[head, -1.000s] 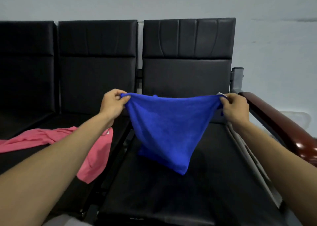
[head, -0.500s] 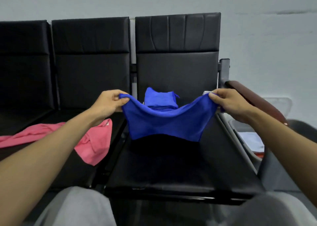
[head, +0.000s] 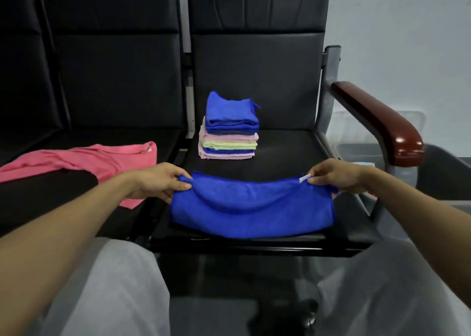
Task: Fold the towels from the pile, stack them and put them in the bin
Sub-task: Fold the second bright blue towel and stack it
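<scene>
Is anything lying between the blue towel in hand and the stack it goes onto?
Nothing visible does. Only bare seat lies between the blue towel and the stack of folded towels behind it.

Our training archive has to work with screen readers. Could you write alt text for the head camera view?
A person's left hand and right hand pinch the upper corners of a blue towel lying on the front of a black seat. Behind it stands a stack of folded blue, pink and yellow towels; an unfolded pink towel lies on the next seat.
</scene>
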Demonstrator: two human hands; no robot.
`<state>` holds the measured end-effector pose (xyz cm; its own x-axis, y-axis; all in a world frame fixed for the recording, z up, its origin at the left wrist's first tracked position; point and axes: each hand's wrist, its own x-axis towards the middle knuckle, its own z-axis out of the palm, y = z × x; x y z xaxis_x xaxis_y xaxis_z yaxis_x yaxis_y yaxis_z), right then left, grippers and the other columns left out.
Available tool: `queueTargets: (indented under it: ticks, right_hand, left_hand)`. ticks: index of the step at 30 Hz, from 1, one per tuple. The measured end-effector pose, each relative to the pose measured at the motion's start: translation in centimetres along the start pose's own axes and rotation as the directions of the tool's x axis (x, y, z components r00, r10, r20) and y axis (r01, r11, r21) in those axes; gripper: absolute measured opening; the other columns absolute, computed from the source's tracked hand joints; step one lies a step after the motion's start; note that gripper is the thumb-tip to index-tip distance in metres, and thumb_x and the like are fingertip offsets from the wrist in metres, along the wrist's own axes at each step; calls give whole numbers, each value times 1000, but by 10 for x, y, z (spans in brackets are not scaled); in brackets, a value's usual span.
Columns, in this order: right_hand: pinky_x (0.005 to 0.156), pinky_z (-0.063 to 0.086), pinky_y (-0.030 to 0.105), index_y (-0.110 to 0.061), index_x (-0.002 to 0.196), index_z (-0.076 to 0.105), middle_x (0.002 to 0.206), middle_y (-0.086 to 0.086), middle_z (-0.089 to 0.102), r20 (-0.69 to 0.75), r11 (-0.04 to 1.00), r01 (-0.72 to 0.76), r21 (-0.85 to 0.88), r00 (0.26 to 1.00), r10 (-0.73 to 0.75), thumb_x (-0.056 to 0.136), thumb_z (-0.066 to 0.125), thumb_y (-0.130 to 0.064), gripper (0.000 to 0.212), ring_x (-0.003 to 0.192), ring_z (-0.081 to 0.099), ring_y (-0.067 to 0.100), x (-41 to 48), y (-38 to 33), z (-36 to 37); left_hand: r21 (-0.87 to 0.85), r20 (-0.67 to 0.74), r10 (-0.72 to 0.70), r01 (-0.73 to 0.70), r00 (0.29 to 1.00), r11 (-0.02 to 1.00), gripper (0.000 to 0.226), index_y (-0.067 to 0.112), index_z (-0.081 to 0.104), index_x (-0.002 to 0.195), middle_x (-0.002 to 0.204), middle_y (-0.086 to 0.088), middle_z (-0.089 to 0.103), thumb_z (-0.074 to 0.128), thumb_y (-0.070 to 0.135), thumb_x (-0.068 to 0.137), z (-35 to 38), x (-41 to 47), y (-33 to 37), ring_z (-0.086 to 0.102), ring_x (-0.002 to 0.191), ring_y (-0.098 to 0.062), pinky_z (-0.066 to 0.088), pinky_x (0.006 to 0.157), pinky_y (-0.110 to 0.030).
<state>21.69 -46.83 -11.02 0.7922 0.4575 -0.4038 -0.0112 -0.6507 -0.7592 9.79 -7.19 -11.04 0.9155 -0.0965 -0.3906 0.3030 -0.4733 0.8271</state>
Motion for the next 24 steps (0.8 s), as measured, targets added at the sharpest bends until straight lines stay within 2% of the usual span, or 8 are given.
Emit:
queueTargets:
  ticks: [5,8,12,15,17,20,22,24]
  right_hand:
    - [48,49,23,-6,86,62,81,10,56,-131,998,1,-64,991,-10,99,52,-11,17,67,54,15,36,2,-7]
    - [48,50,22,-6,86,63,80,9,58,-161,994,-15,-105,987,-2,98,53,-13,17,64,57,16,59,6,-11]
    - [45,55,27,-7,87,63,81,12,61,-225,983,-82,-164,973,44,96,59,-14,12,57,64,21,91,27,-2]
    - [42,53,26,-9,92,67,89,11,63,-316,967,-76,-243,949,-5,93,63,-19,10,69,66,26,105,39,2]
    - [45,51,21,-12,96,68,95,10,65,-316,943,-86,-321,949,-21,92,64,-23,13,78,65,25,108,38,3]
    - [69,45,24,-15,105,67,106,6,66,-326,868,-103,-486,943,-71,90,65,-31,22,91,59,19,110,38,6]
    - [74,49,28,-17,107,65,106,5,62,-325,874,-91,-478,942,-80,87,69,-33,26,94,60,20,109,36,8]
    - [80,49,29,-18,110,64,107,3,60,-317,866,-75,-494,943,-99,83,72,-36,33,96,59,19,110,37,8]
  left_hand:
    - [-79,-161,9,-21,987,997,13,6,64,105,82,-6,64,54,8,96,-10,37,3,61,63,-8,51,54,-20]
    - [-53,-241,-10,-3,970,999,15,3,63,107,79,-9,62,53,7,97,-11,64,-2,58,62,-14,49,48,-22]
    - [47,-415,-18,41,910,998,16,3,61,108,71,-9,59,57,9,95,4,101,-24,51,51,-13,42,40,-21]
    - [138,-505,30,47,863,989,16,9,62,107,70,-4,58,63,14,91,9,113,-31,51,55,-13,39,47,-21]
    - [236,-526,58,80,849,969,18,15,60,107,73,-1,54,64,18,90,8,116,-30,51,59,-11,36,50,-22]
    - [345,-544,55,163,837,924,27,15,58,115,83,0,58,65,22,90,6,116,-29,55,75,-14,38,60,-24]
    - [386,-555,25,231,831,893,35,12,53,120,101,-7,63,64,26,90,4,116,-31,60,93,-21,43,75,-28]
    - [409,-553,-27,299,833,862,35,12,51,115,108,-9,63,64,33,89,1,113,-32,61,95,-24,46,79,-32]
